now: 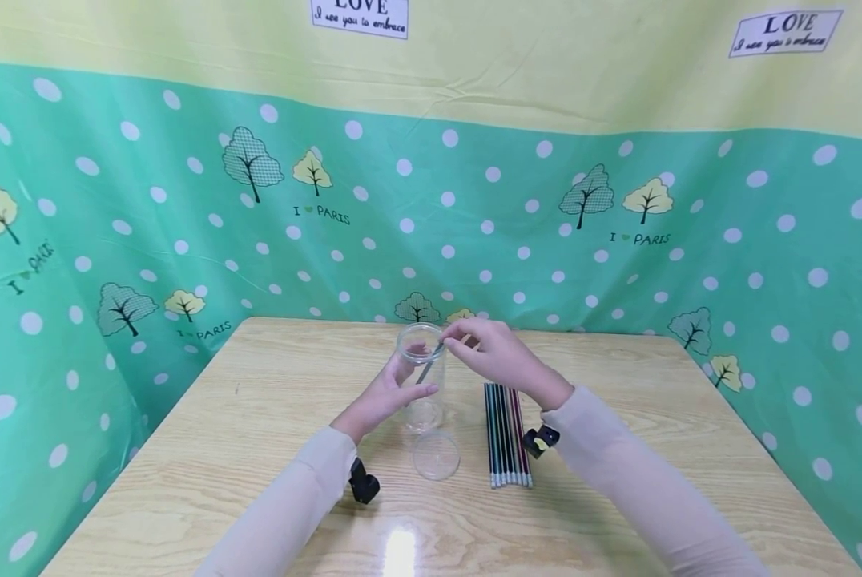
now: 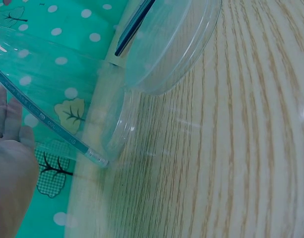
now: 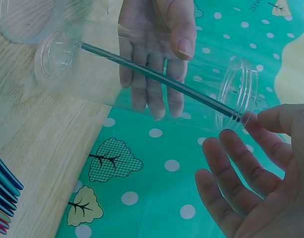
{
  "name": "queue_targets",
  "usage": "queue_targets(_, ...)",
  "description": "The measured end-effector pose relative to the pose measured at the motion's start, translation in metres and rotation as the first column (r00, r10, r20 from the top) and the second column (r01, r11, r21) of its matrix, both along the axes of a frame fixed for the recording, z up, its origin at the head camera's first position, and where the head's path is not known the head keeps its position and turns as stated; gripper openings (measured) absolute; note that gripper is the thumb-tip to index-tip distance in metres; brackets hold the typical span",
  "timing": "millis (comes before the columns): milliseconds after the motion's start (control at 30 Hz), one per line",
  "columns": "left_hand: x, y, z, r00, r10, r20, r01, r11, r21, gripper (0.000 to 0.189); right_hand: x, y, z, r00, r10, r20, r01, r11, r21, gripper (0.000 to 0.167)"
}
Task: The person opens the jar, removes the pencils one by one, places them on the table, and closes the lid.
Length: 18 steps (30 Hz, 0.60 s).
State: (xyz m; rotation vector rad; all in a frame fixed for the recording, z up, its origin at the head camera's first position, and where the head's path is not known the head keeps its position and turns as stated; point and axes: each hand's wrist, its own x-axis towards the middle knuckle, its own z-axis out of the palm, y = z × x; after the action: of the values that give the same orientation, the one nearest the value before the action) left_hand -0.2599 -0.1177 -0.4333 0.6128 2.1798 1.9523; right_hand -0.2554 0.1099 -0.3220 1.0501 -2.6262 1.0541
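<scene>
A clear plastic jar (image 1: 424, 415) stands upright on the table, mouth up. My left hand (image 1: 388, 394) holds it from the left side, fingers behind the wall and thumb toward me. Inside leans a dark green pencil (image 3: 161, 79); its white eraser end is down by the jar's base, seen in the left wrist view. At the rim, my right hand (image 1: 494, 353) pinches the pencil's upper end between thumb and index finger, while the other fingers are spread outside the jar. A round clear lid (image 1: 436, 457) lies just in front of the jar.
Several pencils (image 1: 503, 441) lie side by side right of the lid, eraser ends toward me, below my right forearm. The wood-grain table (image 1: 272, 425) meets a green dotted curtain (image 1: 373, 264) at the back and sides.
</scene>
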Motion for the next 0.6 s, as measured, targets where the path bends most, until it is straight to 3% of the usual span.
queue_targets(600,0.000,0.000,0.001,1.000,0.002,0.004,-0.002,1.000,-0.020,0.080,-0.005,-0.018,0.002,0.985,-0.034,-0.169,0.036,0.999,0.012,0.010)
